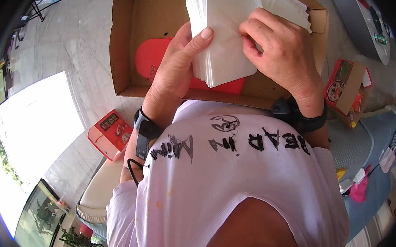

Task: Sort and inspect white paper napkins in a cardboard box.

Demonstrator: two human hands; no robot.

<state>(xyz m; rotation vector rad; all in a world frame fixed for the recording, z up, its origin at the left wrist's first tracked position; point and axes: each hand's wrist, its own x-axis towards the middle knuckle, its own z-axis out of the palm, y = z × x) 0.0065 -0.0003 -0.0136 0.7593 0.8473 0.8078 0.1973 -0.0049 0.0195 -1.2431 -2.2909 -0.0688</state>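
My left hand (179, 56) grips a thick stack of thin white paper sheets (225, 15), possibly napkins, with its thumb over the front face near the left edge. The layers fan out slightly along that edge. With bent fingers, my right hand (278, 45) pinches the front sheet near its right side, where the paper creases. The stack is above a shallow cardboard box (162, 9) in front of my torso. Behind my right hand, more white sheets (286, 7) lie fanned out at the box's right side. Red paper pieces (150, 54) rest in the box, partly hidden by my left hand and the stack.
A red printed carton (111, 134) is at the left, beside a cream seat cushion (97, 185). To the right stand another open red carton (347, 85), a blue covered sofa (361, 139) and a grey table (359, 16) bearing a green can (380, 38).
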